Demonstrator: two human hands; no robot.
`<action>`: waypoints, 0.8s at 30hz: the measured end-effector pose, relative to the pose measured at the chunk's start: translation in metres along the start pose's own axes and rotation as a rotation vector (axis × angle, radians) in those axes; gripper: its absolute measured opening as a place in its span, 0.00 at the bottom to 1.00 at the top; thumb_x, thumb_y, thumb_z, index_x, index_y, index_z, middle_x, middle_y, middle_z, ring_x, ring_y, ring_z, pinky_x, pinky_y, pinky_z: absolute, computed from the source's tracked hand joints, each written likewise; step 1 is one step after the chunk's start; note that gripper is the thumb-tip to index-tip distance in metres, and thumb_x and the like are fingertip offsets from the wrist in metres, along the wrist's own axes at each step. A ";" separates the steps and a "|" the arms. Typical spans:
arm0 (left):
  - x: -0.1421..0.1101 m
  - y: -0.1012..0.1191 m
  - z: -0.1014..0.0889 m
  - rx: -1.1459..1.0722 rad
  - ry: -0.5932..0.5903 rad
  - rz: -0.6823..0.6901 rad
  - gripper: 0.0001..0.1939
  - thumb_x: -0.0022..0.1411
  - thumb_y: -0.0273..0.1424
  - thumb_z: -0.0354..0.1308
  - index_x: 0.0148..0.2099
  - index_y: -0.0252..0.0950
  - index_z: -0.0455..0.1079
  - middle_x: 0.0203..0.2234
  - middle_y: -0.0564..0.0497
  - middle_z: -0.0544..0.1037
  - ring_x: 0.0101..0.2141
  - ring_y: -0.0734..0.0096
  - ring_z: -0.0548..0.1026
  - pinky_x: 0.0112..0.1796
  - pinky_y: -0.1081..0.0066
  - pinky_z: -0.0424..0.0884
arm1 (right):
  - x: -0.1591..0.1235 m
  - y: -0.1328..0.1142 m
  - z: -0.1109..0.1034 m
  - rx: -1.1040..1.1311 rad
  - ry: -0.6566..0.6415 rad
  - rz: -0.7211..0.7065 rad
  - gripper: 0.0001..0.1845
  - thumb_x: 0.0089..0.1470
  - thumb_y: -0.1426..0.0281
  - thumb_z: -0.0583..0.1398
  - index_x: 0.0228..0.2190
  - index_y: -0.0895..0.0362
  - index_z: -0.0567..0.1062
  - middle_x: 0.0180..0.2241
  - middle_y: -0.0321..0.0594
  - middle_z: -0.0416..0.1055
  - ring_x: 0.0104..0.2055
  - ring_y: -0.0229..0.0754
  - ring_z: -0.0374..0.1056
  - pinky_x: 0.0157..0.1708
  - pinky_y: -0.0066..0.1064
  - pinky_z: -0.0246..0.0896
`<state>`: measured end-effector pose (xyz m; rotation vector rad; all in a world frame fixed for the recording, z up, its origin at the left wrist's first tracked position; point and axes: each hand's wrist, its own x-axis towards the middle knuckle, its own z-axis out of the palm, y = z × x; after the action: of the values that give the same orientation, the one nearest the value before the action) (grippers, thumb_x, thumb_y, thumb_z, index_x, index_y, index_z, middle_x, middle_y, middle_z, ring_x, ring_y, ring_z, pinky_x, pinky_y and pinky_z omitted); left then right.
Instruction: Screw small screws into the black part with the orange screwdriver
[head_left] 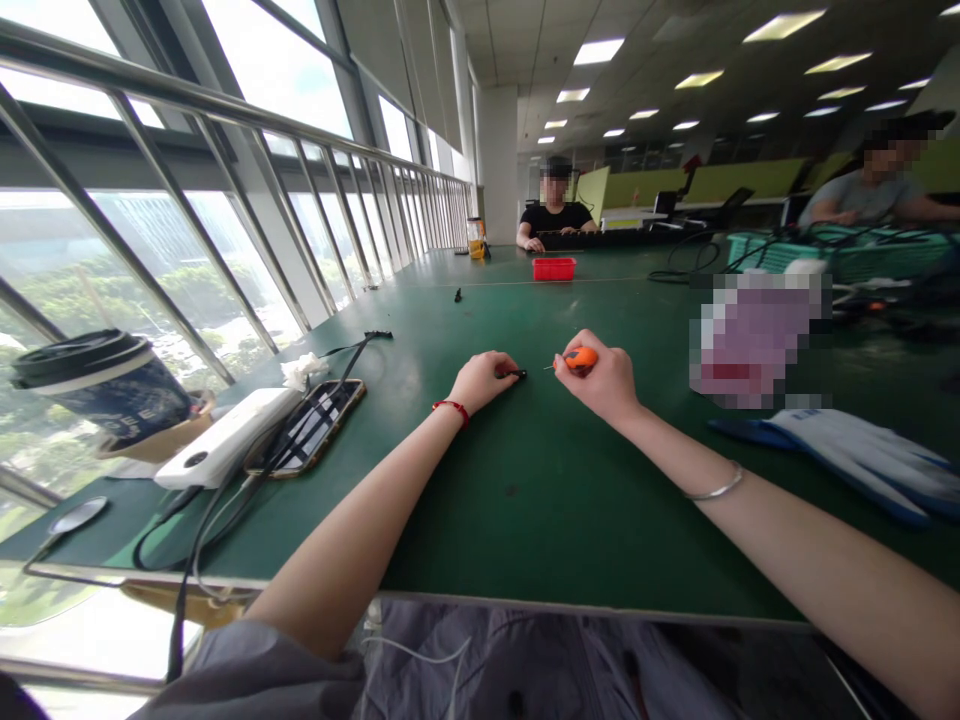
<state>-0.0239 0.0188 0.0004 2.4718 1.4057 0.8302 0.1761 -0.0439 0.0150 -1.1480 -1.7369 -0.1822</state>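
Observation:
Resting on the green table (pixel 480 480), my left hand (pixel 482 382) pinches a small black part (pixel 516 374) whose kind I cannot make out. To its right, my right hand (pixel 606 380) is closed round the orange and black handle of a screwdriver (pixel 582 358). Its thin metal shaft points left toward the black part, with a small gap between them. Farther back on the table lies another small black piece (pixel 458 295).
At left are a phone (pixel 319 430), a white box-like device (pixel 225 437), cables and a lidded cup (pixel 112 385). Gloves (pixel 862 450) lie at right. A red tray (pixel 553 269) stands ahead, near a seated person (pixel 556 215). A green basket (pixel 757 252) is at back right.

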 end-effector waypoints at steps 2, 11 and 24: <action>-0.001 0.003 0.001 0.004 -0.010 0.026 0.09 0.54 0.30 0.57 0.38 0.36 0.75 0.35 0.50 0.78 0.35 0.69 0.75 0.39 0.71 0.71 | 0.000 -0.005 -0.001 0.047 0.056 0.065 0.12 0.50 0.60 0.56 0.22 0.53 0.62 0.18 0.33 0.65 0.19 0.37 0.62 0.24 0.29 0.54; -0.004 0.005 -0.001 0.043 -0.010 0.060 0.09 0.54 0.29 0.56 0.38 0.37 0.74 0.33 0.51 0.76 0.34 0.69 0.74 0.38 0.71 0.71 | 0.000 -0.016 -0.002 0.228 0.054 0.084 0.11 0.49 0.60 0.57 0.23 0.53 0.63 0.20 0.34 0.65 0.20 0.36 0.61 0.24 0.28 0.56; -0.004 0.007 -0.001 0.042 -0.014 0.070 0.09 0.54 0.29 0.56 0.38 0.36 0.74 0.33 0.50 0.75 0.35 0.69 0.73 0.38 0.70 0.71 | -0.001 -0.019 -0.005 0.226 -0.006 0.119 0.11 0.49 0.60 0.57 0.23 0.52 0.62 0.21 0.35 0.66 0.22 0.37 0.62 0.25 0.29 0.58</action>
<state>-0.0207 0.0114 0.0028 2.5666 1.3531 0.8028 0.1650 -0.0580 0.0238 -1.0818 -1.6415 0.0881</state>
